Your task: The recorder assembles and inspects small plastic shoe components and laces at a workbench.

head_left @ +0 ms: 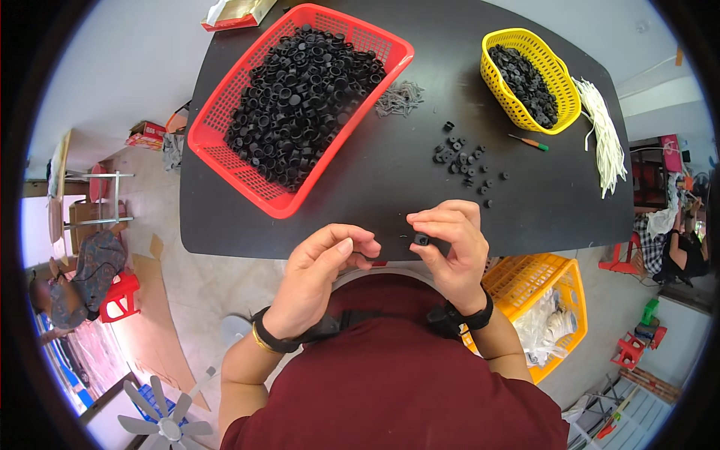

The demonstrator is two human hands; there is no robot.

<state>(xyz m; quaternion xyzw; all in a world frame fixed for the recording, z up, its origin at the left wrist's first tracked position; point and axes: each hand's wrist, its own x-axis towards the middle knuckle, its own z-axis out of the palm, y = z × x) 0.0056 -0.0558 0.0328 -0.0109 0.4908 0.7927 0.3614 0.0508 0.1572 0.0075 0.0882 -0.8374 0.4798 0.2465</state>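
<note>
My right hand (pixel 454 251) pinches a small black plastic cap (pixel 421 239) between thumb and fingertips, just over the table's near edge. To its left, apart from it, my left hand (pixel 326 259) is half curled, its fingers loosely apart, with nothing I can make out in them. Ahead of my right hand, several small black round pieces (pixel 461 159) with holes lie loose on the dark table (pixel 337 217). A red basket (pixel 397 64) full of black ring-shaped caps (pixel 300 97) stands ahead of my left hand.
Small grey pins (pixel 400 99) lie beside the red basket. At the far right are a yellow basket (pixel 568 112) of black pieces, a screwdriver (pixel 529 142) and a bundle of pale cords (pixel 601 135). An orange crate (pixel 574 330) with plastic bags stands by my right side.
</note>
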